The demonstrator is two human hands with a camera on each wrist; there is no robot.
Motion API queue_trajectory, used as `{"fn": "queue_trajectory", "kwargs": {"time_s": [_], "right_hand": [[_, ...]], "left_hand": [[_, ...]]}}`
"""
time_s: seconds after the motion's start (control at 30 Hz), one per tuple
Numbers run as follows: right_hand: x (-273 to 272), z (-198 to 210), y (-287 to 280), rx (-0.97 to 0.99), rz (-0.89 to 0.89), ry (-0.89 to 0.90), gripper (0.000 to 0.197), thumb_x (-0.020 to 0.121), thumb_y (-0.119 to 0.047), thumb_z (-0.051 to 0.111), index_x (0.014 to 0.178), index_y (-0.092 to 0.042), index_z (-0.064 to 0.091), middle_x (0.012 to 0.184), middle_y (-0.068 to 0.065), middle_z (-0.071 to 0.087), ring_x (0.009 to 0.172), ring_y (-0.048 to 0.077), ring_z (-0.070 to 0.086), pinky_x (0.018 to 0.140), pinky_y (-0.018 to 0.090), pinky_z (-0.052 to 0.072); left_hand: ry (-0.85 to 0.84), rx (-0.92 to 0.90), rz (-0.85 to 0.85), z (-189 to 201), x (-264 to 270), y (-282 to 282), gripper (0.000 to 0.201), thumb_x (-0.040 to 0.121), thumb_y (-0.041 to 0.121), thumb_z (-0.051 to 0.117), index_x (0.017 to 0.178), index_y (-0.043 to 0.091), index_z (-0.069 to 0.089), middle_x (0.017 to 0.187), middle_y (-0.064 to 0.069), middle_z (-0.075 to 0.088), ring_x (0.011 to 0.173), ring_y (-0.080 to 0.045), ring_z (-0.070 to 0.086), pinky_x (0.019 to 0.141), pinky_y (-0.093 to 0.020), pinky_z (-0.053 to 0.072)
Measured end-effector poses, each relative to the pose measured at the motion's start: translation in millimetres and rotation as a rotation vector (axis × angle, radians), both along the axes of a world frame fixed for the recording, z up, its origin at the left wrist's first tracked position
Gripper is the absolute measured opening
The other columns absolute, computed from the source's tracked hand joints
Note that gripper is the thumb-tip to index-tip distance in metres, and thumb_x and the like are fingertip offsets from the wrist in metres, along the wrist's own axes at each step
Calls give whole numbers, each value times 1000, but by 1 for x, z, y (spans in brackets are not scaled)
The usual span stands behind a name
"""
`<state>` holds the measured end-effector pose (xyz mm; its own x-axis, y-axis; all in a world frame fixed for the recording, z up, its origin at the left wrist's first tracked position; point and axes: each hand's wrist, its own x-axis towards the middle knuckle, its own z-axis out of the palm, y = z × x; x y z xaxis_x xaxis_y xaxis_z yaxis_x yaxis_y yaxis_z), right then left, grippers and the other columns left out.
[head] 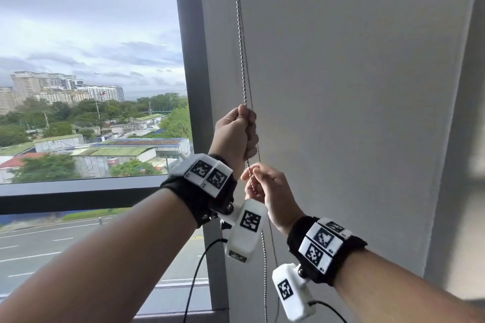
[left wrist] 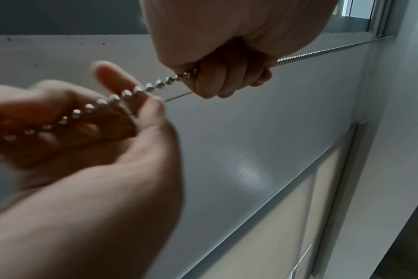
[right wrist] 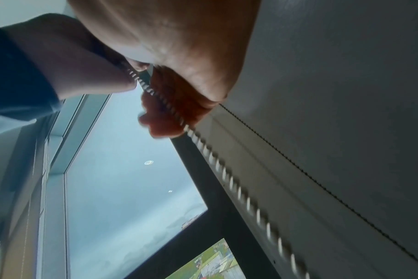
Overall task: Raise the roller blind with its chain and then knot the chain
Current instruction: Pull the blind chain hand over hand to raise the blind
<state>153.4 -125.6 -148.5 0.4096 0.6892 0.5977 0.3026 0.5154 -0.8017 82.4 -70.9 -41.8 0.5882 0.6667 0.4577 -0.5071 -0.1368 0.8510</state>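
Observation:
A pale grey roller blind [head: 354, 86] hangs down over the right pane. Its metal bead chain [head: 240, 34] runs down along the blind's left edge, with a thinner second strand [head: 251, 92] just behind it. My left hand [head: 236, 134] grips the front strand in a fist, seen close in the left wrist view [left wrist: 217, 75]. Directly below it, my right hand [head: 265, 186] holds the same strand, thumb and curled fingers [left wrist: 108, 75] around the beads [left wrist: 122, 94]. In the right wrist view the chain [right wrist: 227, 173] leaves my fingers [right wrist: 165, 117] beside the blind [right wrist: 346, 94].
A dark window post [head: 194, 86] stands just left of the chain, with a dark horizontal rail [head: 78, 189] below the open pane. A white wall [head: 467, 139] borders the blind on the right. Black cables [head: 194, 283] trail from the wrist cameras.

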Motion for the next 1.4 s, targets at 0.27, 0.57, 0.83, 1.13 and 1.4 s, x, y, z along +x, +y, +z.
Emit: {"fn": "queue_trajectory", "kwargs": {"time_s": [0.27, 0.57, 0.83, 1.13, 1.4], "right_hand": [[10, 67, 2, 63, -50, -93, 31, 101, -13, 35, 106, 0, 62, 80, 7, 64, 72, 14, 63, 67, 26, 53], [-14, 130, 21, 68, -21, -88, 33, 103, -16, 33, 112, 0, 61, 78, 10, 63, 78, 26, 64, 72, 41, 54], [-17, 144, 39, 90, -192, -214, 28, 101, -22, 42, 101, -11, 68, 86, 0, 65, 81, 9, 60, 76, 24, 47], [4, 143, 64, 93, -176, -182, 42, 89, -38, 51, 125, -17, 54, 125, 2, 58, 114, 10, 55, 92, 22, 41], [13, 136, 95, -54, -104, -185, 62, 85, -51, 50, 139, -19, 44, 134, 0, 55, 119, 16, 53, 105, 39, 42]], "left_hand": [[-6, -58, -32, -38, -9, 8, 39, 99, 23, 35, 61, 19, 43, 44, 6, 27, 34, -7, 18, 34, -12, 15], [38, -14, -4, -40, -15, 11, 37, 94, 6, 26, 62, 18, 41, 46, 6, 25, 35, -8, 17, 38, -15, 11], [31, 16, -8, -41, -15, 16, 37, 100, 21, 34, 67, 15, 50, 46, 4, 29, 38, -9, 22, 40, -18, 18], [30, 142, 150, -47, -14, 45, 22, 96, 9, 42, 88, 5, 63, 55, -2, 60, 48, -12, 56, 49, -22, 43], [102, 457, 624, -51, -13, 88, 12, 86, 14, 60, 85, 10, 72, 81, -9, 65, 71, -6, 57, 69, -21, 45]]}}
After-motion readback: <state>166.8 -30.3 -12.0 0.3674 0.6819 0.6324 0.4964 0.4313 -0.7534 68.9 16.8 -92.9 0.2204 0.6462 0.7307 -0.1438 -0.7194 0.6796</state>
